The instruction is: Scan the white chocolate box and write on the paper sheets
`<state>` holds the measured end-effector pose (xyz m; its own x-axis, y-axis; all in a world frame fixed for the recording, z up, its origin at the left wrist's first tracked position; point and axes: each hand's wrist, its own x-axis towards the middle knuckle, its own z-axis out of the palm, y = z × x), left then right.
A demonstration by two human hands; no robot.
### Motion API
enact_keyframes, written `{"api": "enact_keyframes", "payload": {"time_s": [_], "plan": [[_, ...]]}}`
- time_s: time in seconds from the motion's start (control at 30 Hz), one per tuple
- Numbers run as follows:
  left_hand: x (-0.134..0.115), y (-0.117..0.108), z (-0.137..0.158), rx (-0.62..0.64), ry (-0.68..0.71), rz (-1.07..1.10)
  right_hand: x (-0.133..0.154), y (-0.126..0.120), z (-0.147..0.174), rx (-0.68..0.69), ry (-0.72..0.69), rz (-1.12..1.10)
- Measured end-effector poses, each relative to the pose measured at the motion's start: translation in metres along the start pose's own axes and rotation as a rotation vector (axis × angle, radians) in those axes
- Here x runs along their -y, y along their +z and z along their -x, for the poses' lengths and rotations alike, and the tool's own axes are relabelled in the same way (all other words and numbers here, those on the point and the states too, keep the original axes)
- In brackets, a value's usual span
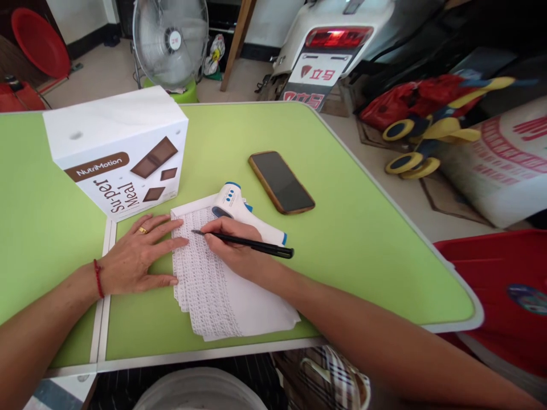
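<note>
Fingers spread, my left hand (139,253) lies flat on the green table with its fingertips on the left edge of the paper (256,304). Rows of small handwriting cover much of that paper, and several sheets seem stacked. My right hand (235,245) grips a black pen (256,245), its tip over the upper part of the writing. Just beyond the right hand, a white and blue infrared thermometer (241,210) rests on its side at the paper's top edge, partly hidden by the hand. A smartphone (282,182) in a brown case lies farther right, screen dark.
A white snack box (119,148) stands upright beyond my left hand. The table's metal-edged seam (102,302) runs left of the paper. Past the table are a fan (171,45), a white scooter (329,37), a full sack (504,165) and a red chair (499,279).
</note>
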<state>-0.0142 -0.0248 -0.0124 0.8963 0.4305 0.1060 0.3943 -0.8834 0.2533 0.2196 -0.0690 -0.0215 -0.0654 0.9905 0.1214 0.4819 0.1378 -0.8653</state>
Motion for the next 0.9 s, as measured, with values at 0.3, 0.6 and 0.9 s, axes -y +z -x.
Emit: {"api": "enact_keyframes", "payload": {"time_s": [0.3, 0.6, 0.9], "plan": [[-0.0001, 0.0001, 0.0001, 0.003, 0.001, 0.010, 0.0037, -0.0018, 0.0012, -0.016, 0.037, -0.007], [0.0004, 0.0000, -0.0005, 0.006, 0.008, 0.008, 0.0035, -0.0023, 0.0010, -0.030, 0.062, -0.070], [-0.0002, 0.0005, -0.0003, 0.012, -0.002, -0.016, 0.0059, 0.0018, 0.0066, -0.107, -0.013, -0.204]]}}
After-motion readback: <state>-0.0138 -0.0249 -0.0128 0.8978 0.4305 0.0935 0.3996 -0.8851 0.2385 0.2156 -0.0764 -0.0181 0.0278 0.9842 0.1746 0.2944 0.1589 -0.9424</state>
